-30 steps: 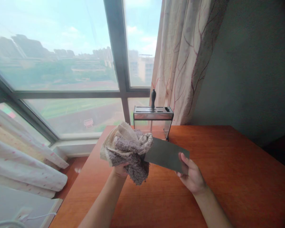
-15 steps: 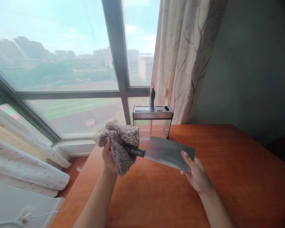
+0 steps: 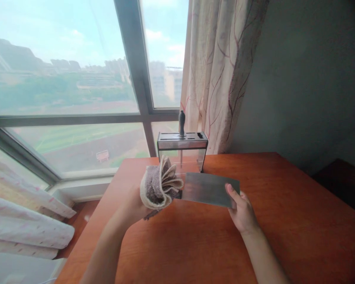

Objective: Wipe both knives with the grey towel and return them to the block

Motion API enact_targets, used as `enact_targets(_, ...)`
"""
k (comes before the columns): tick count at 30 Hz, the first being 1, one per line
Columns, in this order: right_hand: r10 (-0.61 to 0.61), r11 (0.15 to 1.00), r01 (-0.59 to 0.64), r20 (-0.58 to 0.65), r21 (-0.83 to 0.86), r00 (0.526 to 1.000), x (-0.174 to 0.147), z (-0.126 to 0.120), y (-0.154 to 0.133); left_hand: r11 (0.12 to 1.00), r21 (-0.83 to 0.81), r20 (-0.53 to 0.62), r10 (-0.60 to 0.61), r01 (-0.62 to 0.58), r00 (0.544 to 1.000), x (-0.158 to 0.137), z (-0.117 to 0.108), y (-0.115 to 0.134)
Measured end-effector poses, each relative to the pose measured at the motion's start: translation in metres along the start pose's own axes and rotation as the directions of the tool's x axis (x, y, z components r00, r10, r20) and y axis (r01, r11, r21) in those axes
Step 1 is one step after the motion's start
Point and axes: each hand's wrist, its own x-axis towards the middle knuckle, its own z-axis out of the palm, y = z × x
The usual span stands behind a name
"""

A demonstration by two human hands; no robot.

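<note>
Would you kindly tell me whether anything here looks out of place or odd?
One thing: the right hand grips the cleaver's blade rather than its handle, an unusual hold; the towel in the left hand covers most of that handle. I see no spill or damage.

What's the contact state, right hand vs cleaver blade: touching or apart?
Touching. The head view shows the right hand gripping the cleaver blade at its right end, thumb pressed across the face.
</note>
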Motion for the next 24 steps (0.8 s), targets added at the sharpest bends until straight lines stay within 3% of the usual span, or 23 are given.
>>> enact_targets(2, -0.023, 1.0, 0.023, -0.012, -0.006, 1.0, 0.0, 0.001, -0.001, 0.917, 0.363, 0.174, 0.109, -0.167, 0.979, 0.0, -0.002, 0.006)
enact_targets(4, -0.045, 0.999, 0.045, -0.035, -0.009, 0.998, -0.001, 0.002, 0.0, 0.705, 0.629, 0.293, 0.175, -0.328, 0.94, 0.0, 0.0, 0.009)
enact_targets(6, -0.061, 0.998, 0.061, -0.053, -0.009, 0.997, -0.001, 0.002, 0.001, 0.516, 0.754, 0.355, 0.202, -0.407, 0.913, -0.002, 0.007, 0.01)
enact_targets(9, -0.082, 0.997, 0.082, -0.069, 0.002, 0.994, -0.002, 0.003, 0.004, 0.362, 0.813, 0.412, 0.196, -0.456, 0.89, -0.007, 0.026, 0.008)
enact_targets(12, -0.1, 0.995, 0.1, -0.072, -0.003, 0.992, -0.002, 0.002, 0.006, 0.298, 0.844, 0.4, 0.203, -0.445, 0.894, -0.011, 0.043, 0.003)
enact_targets(15, -0.117, 0.993, 0.116, -0.032, -0.015, 0.993, -0.005, 0.0, 0.005, 0.291, 0.862, 0.351, 0.245, -0.414, 0.904, -0.009, 0.047, -0.004)
enact_targets(24, -0.189, 0.96, 0.198, 0.06, -0.197, 0.98, -0.01, -0.009, 0.005, 0.313, 0.89, 0.26, 0.249, -0.332, 0.933, 0.006, 0.02, -0.03)
